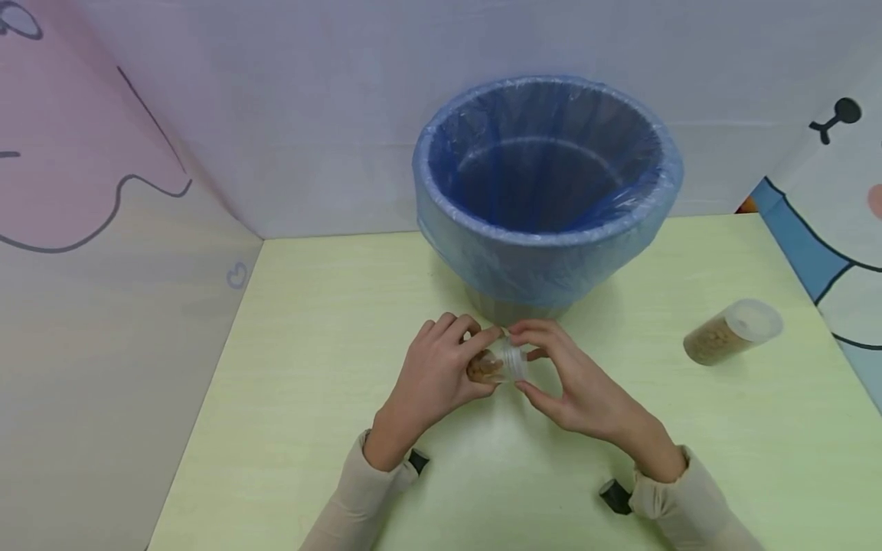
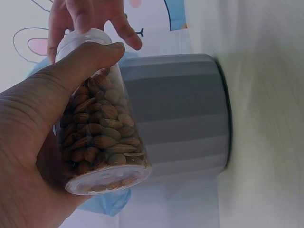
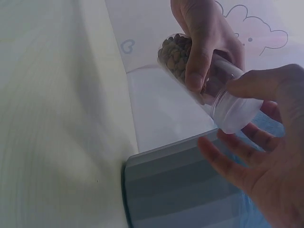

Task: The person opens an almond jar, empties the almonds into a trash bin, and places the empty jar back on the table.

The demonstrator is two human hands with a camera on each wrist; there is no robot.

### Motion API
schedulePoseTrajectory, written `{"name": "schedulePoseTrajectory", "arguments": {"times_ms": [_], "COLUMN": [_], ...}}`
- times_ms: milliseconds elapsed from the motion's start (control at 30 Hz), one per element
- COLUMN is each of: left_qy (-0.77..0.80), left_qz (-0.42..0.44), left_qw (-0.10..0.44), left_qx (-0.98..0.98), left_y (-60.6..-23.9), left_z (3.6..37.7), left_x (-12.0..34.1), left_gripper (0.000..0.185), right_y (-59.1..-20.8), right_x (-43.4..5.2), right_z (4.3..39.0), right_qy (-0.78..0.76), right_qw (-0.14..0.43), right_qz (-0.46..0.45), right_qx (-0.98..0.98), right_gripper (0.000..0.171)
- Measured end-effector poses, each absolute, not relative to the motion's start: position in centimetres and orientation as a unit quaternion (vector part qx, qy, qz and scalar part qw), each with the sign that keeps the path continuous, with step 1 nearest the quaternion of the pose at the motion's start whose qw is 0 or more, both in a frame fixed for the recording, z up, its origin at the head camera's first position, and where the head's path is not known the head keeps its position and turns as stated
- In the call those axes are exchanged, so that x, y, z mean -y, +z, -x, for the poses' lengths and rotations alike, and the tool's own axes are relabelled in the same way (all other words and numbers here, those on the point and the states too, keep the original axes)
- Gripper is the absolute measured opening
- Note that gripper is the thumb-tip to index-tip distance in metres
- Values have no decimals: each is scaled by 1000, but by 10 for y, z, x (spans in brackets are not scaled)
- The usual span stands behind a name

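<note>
A clear plastic jar of almonds (image 1: 498, 366) is held just above the green table (image 1: 331, 398), in front of the bin. My left hand (image 1: 475, 353) grips the jar's body, with the thumb across its side (image 2: 90, 59). My right hand (image 1: 530, 361) curls round the jar's white lid (image 3: 235, 111), thumb on one side and fingers on the other. In the left wrist view the jar (image 2: 99, 128) shows its base, packed with almonds. In the right wrist view the jar (image 3: 199, 80) tilts, with its lid end towards my right palm (image 3: 270, 166).
A grey bin (image 1: 544, 191) lined with a blue bag stands at the back of the table, just behind my hands. A second clear jar of almonds (image 1: 732, 331) lies on its side at the right. Printed panels wall the table on both sides.
</note>
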State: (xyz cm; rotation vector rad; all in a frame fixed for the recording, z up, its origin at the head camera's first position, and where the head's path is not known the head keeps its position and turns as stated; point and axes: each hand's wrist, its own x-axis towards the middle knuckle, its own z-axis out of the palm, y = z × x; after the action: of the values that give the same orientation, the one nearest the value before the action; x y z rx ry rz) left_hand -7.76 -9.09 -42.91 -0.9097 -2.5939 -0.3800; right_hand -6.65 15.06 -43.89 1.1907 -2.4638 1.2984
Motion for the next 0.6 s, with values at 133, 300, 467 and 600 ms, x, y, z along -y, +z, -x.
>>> {"name": "schedulePoseTrajectory", "arguments": {"times_ms": [133,300,467,600], "left_qy": [-136,-138,-133,-132], "left_qz": [322,324,324,320], "left_qw": [179,180,182,182], "left_qx": [920,919,919,920], "left_y": [-429,-428,-427,-427], "left_z": [77,76,76,76], "left_x": [91,91,91,92], "left_gripper": [67,68,67,67], "right_y": [-440,-442,-441,-441], "right_x": [-151,-151,-152,-152], "right_z": [67,65,62,64], "right_qy": [430,439,435,435], "right_qw": [36,14,6,23], "right_qz": [-376,-329,-303,-319], "right_qx": [820,836,848,842], "right_gripper": [86,82,67,67]}}
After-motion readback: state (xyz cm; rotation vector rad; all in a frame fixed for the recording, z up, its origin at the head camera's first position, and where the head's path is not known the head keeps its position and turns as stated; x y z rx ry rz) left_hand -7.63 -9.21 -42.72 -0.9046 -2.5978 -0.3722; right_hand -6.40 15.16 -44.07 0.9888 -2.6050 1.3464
